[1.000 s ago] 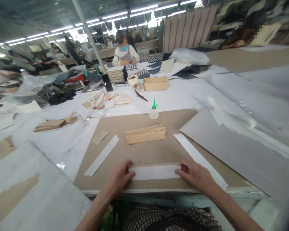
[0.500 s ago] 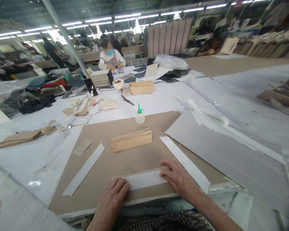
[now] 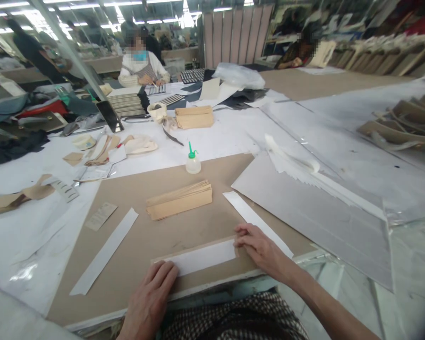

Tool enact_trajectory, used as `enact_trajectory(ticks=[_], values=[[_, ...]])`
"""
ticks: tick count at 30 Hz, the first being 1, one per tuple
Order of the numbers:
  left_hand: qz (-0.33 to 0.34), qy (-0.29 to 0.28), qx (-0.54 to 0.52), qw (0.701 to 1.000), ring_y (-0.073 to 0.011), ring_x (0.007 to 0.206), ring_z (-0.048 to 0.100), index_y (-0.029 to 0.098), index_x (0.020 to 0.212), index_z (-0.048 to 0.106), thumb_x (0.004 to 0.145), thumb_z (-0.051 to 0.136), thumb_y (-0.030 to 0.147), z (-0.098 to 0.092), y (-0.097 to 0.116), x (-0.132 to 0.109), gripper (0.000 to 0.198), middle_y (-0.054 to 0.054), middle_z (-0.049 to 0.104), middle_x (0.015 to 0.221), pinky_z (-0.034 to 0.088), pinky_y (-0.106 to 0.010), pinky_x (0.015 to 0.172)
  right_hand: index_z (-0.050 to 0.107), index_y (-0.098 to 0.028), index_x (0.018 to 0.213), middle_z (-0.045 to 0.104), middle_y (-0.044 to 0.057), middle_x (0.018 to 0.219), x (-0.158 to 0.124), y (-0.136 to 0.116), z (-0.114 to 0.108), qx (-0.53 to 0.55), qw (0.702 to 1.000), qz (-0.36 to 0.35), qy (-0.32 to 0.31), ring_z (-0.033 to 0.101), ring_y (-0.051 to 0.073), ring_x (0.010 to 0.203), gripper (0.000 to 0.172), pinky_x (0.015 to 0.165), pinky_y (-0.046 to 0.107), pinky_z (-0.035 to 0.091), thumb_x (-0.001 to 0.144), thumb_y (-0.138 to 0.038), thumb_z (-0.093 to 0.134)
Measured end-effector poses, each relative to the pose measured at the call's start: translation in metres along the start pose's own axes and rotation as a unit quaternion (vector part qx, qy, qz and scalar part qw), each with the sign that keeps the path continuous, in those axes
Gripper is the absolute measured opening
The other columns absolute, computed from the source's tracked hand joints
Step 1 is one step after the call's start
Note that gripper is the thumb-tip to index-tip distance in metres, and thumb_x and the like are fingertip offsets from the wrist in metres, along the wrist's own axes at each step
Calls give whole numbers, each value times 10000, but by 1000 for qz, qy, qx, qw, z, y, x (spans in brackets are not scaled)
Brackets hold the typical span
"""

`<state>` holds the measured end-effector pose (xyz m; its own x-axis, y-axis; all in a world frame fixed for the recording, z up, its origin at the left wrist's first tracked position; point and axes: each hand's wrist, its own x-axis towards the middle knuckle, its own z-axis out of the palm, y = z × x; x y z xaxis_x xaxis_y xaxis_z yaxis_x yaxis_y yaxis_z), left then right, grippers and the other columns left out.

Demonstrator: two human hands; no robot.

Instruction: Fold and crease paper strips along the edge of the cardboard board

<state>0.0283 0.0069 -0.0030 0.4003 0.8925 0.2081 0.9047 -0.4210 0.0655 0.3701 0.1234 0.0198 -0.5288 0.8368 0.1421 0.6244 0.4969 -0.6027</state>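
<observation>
A white paper strip (image 3: 201, 257) lies on a slightly larger tan strip on the brown cardboard sheet (image 3: 138, 189) near the table's front edge. My left hand (image 3: 152, 297) lies flat, fingers together, pressing on the strip's left end. My right hand (image 3: 260, 250) rests with fingers stretched out on the strip's right end. Behind them sits a stack of tan strips (image 3: 179, 200). Two more white strips lie on the cardboard, one at left (image 3: 104, 252) and one at right (image 3: 257, 222).
A small glue bottle with a green tip (image 3: 193, 162) stands at the cardboard's far edge. A grey board (image 3: 304, 208) with white paper strips lies to the right. Tan stacks, fabric pieces and bags clutter the far table, where a person in white sits.
The camera has swung right and the scene shifted left in view. Both hands stay pressed on the ends of the white strip; the left slid slightly nearer the front edge.
</observation>
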Motion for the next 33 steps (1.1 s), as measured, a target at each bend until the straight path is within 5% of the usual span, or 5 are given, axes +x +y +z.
enact_trajectory(ticks=[4, 9, 14, 21, 33], values=[[1, 14, 22, 1000, -225, 1184, 577, 256, 1259, 591, 832, 433, 55, 6, 3, -6, 498, -27, 672, 1245, 544, -309, 964, 671, -185, 1098, 616, 145, 1249, -13, -25, 11, -87, 990, 22, 110, 566, 273, 1176, 342, 1036, 482, 470, 945, -84, 382], [0, 21, 56, 998, -234, 1214, 577, 225, 1299, 563, 838, 447, 82, 10, 15, -12, 496, -56, 655, 1271, 529, -320, 1001, 377, -91, 1503, 345, 135, 1589, -30, -84, 64, -106, 980, -165, -39, 242, 281, 1487, 550, 1220, 465, 244, 1016, -324, 483], [58, 32, 80, 995, -253, 1272, 553, 182, 1370, 526, 867, 494, 158, 20, 10, -21, 504, -110, 620, 1347, 523, -328, 1018, 245, -32, 1556, 288, 162, 1601, -30, -83, 96, -78, 968, -225, -75, 226, 274, 1495, 800, 1235, 426, 206, 1009, -588, 425], [74, 47, 84, 993, -226, 1257, 575, 234, 1403, 508, 915, 481, 171, 30, -1, -24, 493, -73, 650, 1318, 505, -311, 1042, 226, -89, 1572, 220, 124, 1634, -33, -54, 68, -103, 978, -151, -96, 187, 242, 1509, 856, 1255, 410, 111, 971, -658, 446], [64, 65, 139, 986, -213, 1157, 615, 202, 1252, 590, 945, 484, 197, 26, 2, -19, 325, -51, 672, 1249, 543, -300, 918, 321, -45, 1525, 344, 199, 1574, -63, 2, 26, -269, 960, -59, 44, 287, 320, 1459, 862, 1173, 518, 264, 936, -632, 548]])
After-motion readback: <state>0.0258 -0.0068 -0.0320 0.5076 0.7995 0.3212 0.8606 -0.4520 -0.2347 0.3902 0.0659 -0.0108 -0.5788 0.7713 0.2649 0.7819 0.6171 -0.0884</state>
